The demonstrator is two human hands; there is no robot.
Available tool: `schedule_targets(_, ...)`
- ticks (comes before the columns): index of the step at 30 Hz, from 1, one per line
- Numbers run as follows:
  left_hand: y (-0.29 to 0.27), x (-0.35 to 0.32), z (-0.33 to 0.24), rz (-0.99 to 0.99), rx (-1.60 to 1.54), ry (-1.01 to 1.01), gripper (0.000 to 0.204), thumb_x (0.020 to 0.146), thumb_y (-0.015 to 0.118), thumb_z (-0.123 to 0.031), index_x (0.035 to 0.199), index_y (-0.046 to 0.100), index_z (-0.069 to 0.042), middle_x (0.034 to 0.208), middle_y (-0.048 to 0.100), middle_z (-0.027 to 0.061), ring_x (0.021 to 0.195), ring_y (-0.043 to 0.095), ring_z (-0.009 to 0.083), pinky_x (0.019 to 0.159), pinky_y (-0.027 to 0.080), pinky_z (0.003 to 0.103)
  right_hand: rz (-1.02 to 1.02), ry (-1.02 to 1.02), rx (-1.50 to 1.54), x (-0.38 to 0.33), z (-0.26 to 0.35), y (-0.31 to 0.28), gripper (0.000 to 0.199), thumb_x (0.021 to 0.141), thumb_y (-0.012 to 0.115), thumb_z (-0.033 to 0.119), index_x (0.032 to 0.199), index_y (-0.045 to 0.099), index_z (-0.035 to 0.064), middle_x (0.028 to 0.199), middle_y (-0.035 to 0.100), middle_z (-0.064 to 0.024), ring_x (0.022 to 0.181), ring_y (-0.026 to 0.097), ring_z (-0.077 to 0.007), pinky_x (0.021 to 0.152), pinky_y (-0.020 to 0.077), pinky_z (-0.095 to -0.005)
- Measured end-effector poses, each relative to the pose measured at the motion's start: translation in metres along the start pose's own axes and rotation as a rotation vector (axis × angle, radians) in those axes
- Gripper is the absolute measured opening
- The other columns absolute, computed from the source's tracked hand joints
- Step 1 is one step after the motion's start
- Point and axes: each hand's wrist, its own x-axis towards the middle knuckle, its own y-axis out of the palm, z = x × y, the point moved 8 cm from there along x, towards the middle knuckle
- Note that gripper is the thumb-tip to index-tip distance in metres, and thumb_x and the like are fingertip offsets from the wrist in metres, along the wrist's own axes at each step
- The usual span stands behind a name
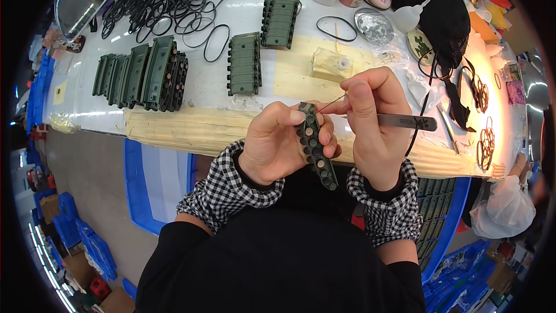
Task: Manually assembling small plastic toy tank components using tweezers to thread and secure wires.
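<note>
Just above the table's front edge, my left hand (274, 142) is closed round a dark green model part (310, 134) with a row of small round wheels and a toothed edge, like a toy tank's running gear. It hangs tilted, its lower end below my fingers. My right hand (375, 122) pinches a thin pointed tool (332, 104) between thumb and fingers, its tip at the part's upper end. The grey handle of what look like tweezers (407, 122) sticks out of the same hand on the right. Whether tip and handle are one tool is hidden.
Stacked green model parts (139, 75) stand at left, with two more groups (244, 64) farther in. Black rubber bands (168, 3) are heaped behind. A taped block (332, 65), a clear dish (374, 25) and a white squeeze bottle (412, 16) lie beyond my right hand. Blue trays (146, 188) sit below.
</note>
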Motion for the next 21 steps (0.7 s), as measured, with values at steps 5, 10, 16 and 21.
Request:
schedule_targets(5, -0.002, -0.002, -0.001, -0.049, 0.075, -0.017, 0.024, 0.081, 0.051, -0.03, 0.091, 0.053, -0.009, 0.081, 0.056, 0.0072, 0.08, 0.056, 0.0248, 0.094, 0.039, 0.046, -0.101, -0.195, -0.084, 0.008, 0.005, -0.016, 0.015, 0.097, 0.053, 0.014, 0.095, 0.053, -0.0006, 0.078, 0.054, -0.0042, 0.064, 0.059, -0.0084, 0.06, 0.0553, -0.0232)
schedule_targets(10, 0.001, -0.003, -0.007, -0.01, 0.128, 0.026, 0.023, 0.083, 0.05, -0.029, 0.092, 0.053, -0.009, 0.083, 0.056, 0.0069, 0.082, 0.056, 0.0243, 0.096, 0.038, 0.046, -0.271, -0.551, -0.678, 0.024, 0.029, -0.033, 0.009, 0.09, 0.061, 0.006, 0.086, 0.057, -0.0023, 0.075, 0.054, -0.0051, 0.064, 0.057, -0.0107, 0.054, 0.0508, -0.0244)
schedule_targets(16, 0.001, -0.006, -0.019, -0.048, 0.238, 0.11, 0.023, 0.082, 0.05, -0.028, 0.092, 0.053, -0.008, 0.083, 0.057, 0.0079, 0.082, 0.057, 0.0244, 0.095, 0.039, 0.044, -0.182, -0.601, -1.057, 0.033, 0.016, -0.025, 0.005, 0.085, 0.064, 0.003, 0.085, 0.059, 0.0005, 0.079, 0.056, -0.0091, 0.065, 0.059, -0.0223, 0.055, 0.0459, -0.0319)
schedule_targets(21, 0.003, -0.009, -0.028, -0.102, 0.391, 0.186, 0.023, 0.08, 0.05, -0.028, 0.09, 0.051, -0.008, 0.081, 0.056, 0.0089, 0.078, 0.057, 0.0242, 0.095, 0.039, 0.044, -0.23, -0.634, -1.02, 0.02, 0.03, -0.024, 0.017, 0.092, 0.057, 0.016, 0.091, 0.063, -0.0005, 0.077, 0.055, -0.011, 0.064, 0.058, -0.0228, 0.058, 0.0466, -0.0332)
